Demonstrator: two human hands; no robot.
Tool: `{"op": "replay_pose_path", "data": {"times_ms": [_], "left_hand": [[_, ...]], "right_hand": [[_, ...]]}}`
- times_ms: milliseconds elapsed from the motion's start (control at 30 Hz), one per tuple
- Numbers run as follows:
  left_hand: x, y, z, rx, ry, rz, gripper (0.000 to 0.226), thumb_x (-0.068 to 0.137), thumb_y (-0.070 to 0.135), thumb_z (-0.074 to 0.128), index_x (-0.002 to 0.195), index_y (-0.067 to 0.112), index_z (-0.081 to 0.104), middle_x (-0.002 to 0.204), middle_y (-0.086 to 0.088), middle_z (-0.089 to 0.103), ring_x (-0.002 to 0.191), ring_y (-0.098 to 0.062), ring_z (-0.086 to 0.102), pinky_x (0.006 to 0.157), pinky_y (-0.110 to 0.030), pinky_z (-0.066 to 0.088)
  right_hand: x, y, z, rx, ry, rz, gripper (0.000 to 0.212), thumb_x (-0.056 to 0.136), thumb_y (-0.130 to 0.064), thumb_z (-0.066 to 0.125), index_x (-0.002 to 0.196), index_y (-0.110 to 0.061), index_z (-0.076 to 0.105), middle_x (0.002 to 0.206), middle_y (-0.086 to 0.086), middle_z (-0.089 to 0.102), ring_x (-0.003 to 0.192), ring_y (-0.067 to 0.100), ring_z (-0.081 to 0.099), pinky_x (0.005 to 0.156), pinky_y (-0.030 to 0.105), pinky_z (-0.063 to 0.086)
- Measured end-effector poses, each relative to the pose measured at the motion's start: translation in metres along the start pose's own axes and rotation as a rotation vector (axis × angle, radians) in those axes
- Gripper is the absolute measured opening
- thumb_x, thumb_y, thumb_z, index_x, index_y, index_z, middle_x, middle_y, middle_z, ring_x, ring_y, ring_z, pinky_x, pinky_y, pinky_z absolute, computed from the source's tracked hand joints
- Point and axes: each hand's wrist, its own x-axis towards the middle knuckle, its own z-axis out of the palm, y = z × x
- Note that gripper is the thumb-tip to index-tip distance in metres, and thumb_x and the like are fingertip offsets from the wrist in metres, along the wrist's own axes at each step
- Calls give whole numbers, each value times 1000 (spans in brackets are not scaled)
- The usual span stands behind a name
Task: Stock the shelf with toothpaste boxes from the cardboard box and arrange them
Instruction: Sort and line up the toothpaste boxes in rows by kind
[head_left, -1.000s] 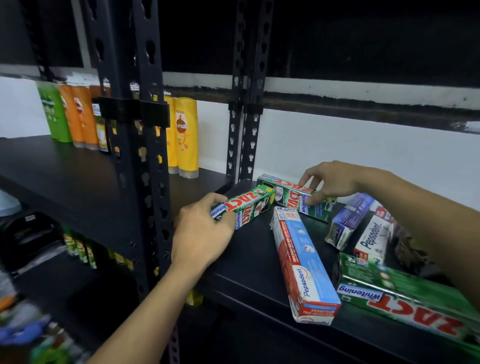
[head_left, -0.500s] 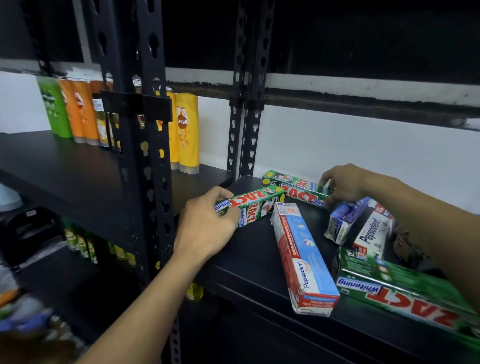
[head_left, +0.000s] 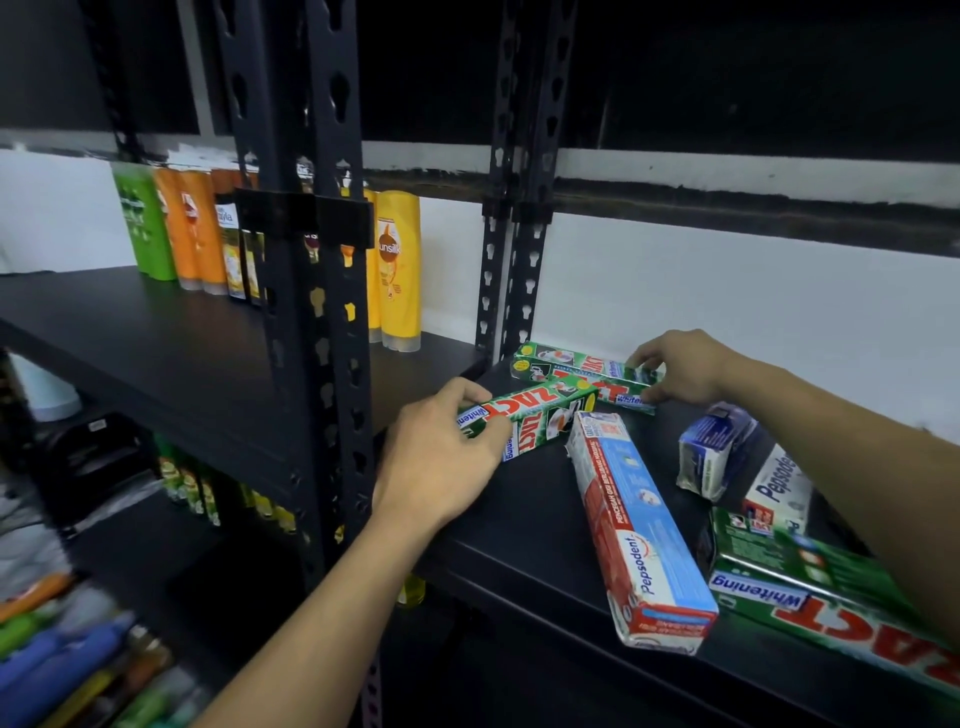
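**Black shelf (head_left: 519, 525): a back row begins**

My left grip (head_left: 441, 457) pinches the front Zact box (head_left: 540, 418). My right grip (head_left: 680, 371) pinches the rear Zact box (head_left: 566, 364), swung back toward the wall (head_left: 727, 291) over the last second. Both lie flat on the shelf, so the row is starting.

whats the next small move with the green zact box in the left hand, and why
Probably swing the angled Zact box in the left hand round until it lies parallel to the back Zact box that the right hand holds by the wall, then slide it alongside; right now the two sit askew.
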Motion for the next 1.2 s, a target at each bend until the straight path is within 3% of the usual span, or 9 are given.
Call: {"op": "replay_pose_path", "data": {"times_ms": [333,533,633,733,800,933,1100,1200], "left_hand": [[2,-2,1,-1,4,1,19,83,42,62,99,32,61,91,13,71,78,-2,68,70,-33,59],[2,-3,1,-9,6,-4,18,81,43,61,97,33,61,89,15,71,76,-2,68,69,-33,59],[2,-3,1,-10,5,-2,18,82,43,61,97,33,61,91,14,71,77,-1,68,69,-33,59],[2,-2,1,-13,16,6,20,82,43,61,99,33,63,91,13,71,78,-1,67,70,-32,58],[1,-3,1,-22,26,18,21,82,43,61,100,32,64,94,13,71,80,-2,67,71,-31,58],[2,-5,1,-16,48,109,22,85,37,63,105,28,67,108,12,65,96,-3,60,79,-25,51],[2,-8,0,-34,39,142,25,91,35,63,114,24,67,114,11,61,101,-2,55,74,-11,41],[1,-6,-1,-78,37,131,26,93,40,61,113,24,68,110,11,62,97,-4,60,76,-20,47]], "right_hand": [[5,-5,3,31,10,-18,54,83,-29,77,133,-19,58,132,6,62,120,24,55,95,31,39],[-4,-11,-3,-9,24,-45,59,86,-44,69,137,-19,53,140,8,54,125,26,52,100,33,39],[-27,-20,-17,32,168,-162,36,86,-40,71,117,-23,64,124,5,63,97,15,58,84,29,41],[-61,-33,-26,259,179,-300,1,86,-34,71,86,-34,72,97,-15,72,79,0,62,76,26,46],[-81,-41,-23,365,83,-353,7,85,-40,71,90,-39,75,99,-21,71,91,-2,64,80,23,48],[-105,-47,-3,296,-33,-450,31,91,-49,60,119,-40,68,135,-19,57,123,-4,50,105,23,41],[-119,-41,-8,184,74,-457,23,93,-37,62,112,-34,74,122,-18,67,111,-4,57,98,17,43],[-126,-41,-13,122,120,-490,18,92,-31,62,100,-30,78,106,-22,72,97,-1,62,91,2,33]]}}
